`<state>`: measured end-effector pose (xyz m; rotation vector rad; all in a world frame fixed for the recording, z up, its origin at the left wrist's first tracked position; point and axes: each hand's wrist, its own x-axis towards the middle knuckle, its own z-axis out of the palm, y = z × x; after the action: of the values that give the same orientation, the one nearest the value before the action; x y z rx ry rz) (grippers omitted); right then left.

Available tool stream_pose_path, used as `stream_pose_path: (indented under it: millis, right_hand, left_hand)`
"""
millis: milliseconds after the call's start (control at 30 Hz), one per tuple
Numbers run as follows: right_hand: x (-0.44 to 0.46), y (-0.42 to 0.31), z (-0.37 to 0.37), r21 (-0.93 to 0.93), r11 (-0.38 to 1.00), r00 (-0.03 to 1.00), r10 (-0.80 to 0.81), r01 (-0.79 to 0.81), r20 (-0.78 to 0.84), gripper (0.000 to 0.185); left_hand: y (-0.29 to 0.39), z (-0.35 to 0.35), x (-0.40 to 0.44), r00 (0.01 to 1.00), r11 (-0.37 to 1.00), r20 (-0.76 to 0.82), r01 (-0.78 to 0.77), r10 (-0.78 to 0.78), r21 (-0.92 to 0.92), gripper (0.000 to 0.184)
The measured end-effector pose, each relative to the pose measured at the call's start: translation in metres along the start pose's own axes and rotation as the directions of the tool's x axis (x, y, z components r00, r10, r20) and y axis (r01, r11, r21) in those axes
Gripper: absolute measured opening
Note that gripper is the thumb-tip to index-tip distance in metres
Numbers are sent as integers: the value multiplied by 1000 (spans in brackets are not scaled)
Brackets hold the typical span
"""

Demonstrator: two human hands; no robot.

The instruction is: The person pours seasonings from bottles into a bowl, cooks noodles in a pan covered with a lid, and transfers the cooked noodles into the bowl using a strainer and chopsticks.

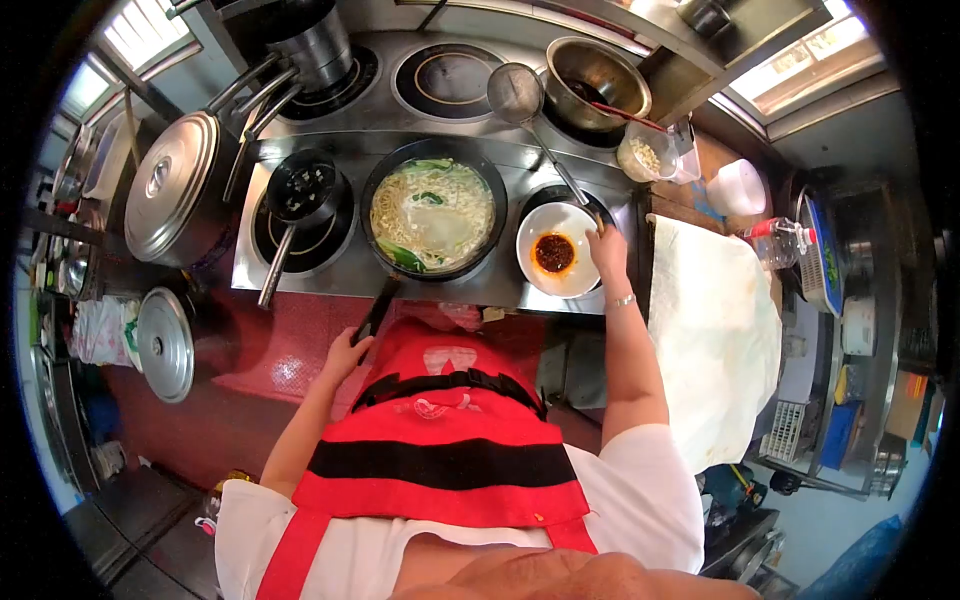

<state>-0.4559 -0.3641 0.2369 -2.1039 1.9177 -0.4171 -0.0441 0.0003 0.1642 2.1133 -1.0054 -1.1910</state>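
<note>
My left hand [348,356] is wrapped round the black handle of a frying pan [498,215]. Noodles [455,205] and green leafy vegetables [405,257] lie in cloudy broth in this pan. At the right, my right hand [608,252] grips the rim of a white bowl [533,232]. Dark red chili sauce [552,254] with an oily edge sits at the bottom of the bowl. A mesh strainer [516,93] rests beyond it, its long handle ending close to my right fingers; whether they touch it I cannot tell.
A small saucepan [303,186] stands on the left burner, beside a large lidded pot [172,188]. Behind the bowl are a steel basin [597,80] and a tub of pale pieces [646,153]. A white cloth [710,340] covers the right counter, near a plastic bottle [778,243].
</note>
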Motion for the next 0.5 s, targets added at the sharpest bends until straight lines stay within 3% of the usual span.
stream_pose_path:
  millis: [67,133,200,333,400,433,467,500]
  right_hand:
    - [39,-16,-1,4,1000,999,31,-31,11,40]
    - [76,-13,20,-84,996,998,29,-25,49,41]
    - [105,-2,46,-89,996,995,11,-3,95,42]
    - [138,8,72,-109,993,961,-17,49,276,43]
    - [138,0,71,-166,971,965,-132,172,227,40]
    - [140,-2,73,-167,970,943,-115,174,313,39]
    - [141,-2,75,-170,970,912,-93,173,399,37]
    - [140,-4,72,-113,952,887,-215,283,408,34]
  left_hand:
    - [-17,12,3,975,996,-216,-69,56,-53,39]
    - [22,10,-15,955,994,-295,-54,23,-97,34]
    - [37,11,-25,805,971,-545,-225,233,82,28]
    - [81,12,-46,754,963,-606,-253,254,88,24]
    - [107,16,-51,773,938,-578,-344,263,-33,22]
    - [120,18,-53,771,942,-586,-333,250,-35,22]
    - [134,19,-54,831,931,-511,-334,220,-143,21]
    - [144,22,-52,881,912,-430,-325,197,-250,20]
